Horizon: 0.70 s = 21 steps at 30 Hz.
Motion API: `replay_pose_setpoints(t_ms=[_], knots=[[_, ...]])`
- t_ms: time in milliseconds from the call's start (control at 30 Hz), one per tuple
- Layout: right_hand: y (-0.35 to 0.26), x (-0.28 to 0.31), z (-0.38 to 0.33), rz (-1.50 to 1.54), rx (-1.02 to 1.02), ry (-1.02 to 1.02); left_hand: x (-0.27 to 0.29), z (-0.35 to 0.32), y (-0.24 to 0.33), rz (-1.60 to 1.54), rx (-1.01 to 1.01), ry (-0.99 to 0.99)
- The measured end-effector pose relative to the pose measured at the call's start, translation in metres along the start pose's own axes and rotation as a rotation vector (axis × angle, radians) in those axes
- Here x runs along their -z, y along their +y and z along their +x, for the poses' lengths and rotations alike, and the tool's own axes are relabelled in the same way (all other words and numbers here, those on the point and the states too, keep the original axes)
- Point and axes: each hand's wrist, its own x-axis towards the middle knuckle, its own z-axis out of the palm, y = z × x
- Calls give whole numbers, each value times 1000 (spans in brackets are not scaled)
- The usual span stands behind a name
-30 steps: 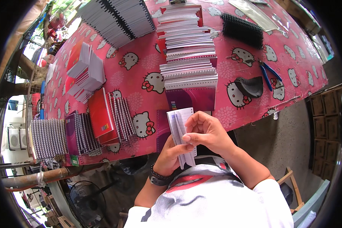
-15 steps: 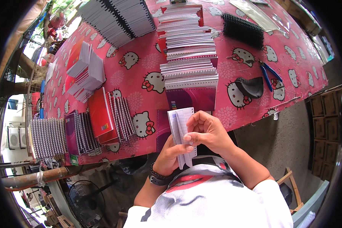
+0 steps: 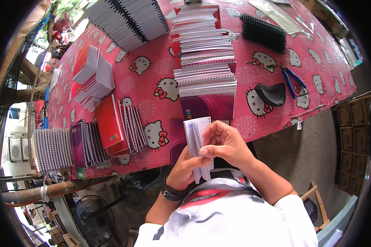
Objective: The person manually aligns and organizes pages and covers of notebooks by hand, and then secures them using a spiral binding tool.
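A thin set of punched, lined paper sheets stands in front of my chest, its top leaves curled over and the row of holes along the right edge. My left hand grips the lower left of the sheets, thumb across the front. At their right side, my right hand has its fingers curled and its thumb pressed on the leaves. Just beyond lies a purple notebook cover at the near end of a long row of unbound punched notebooks. Another purple cover is partly hidden behind the sheets.
Spiral-bound notebooks and red-covered ones line the pink table's left front. Red-and-white stacks sit behind them. To the right are blue-handled pliers, a curved black piece and a bundle of black coils.
The curled leaves have shifted slightly to the right, covering more of the lined page. Both hands stay almost in place, still on the sheets.
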Motion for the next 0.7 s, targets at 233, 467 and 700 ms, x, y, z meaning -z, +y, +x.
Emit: replay_pose_setpoints(t_ms=[233, 467, 700], knots=[[3, 0, 0, -36, -4, 5, 6, 3, -5, 96, 22, -21], [2, 1, -1, -67, -39, -4, 2, 6, -6, 104, 14, -38], [0, 3, -2, -62, -43, -9, -6, 6, -2, 77, 52, -30]])
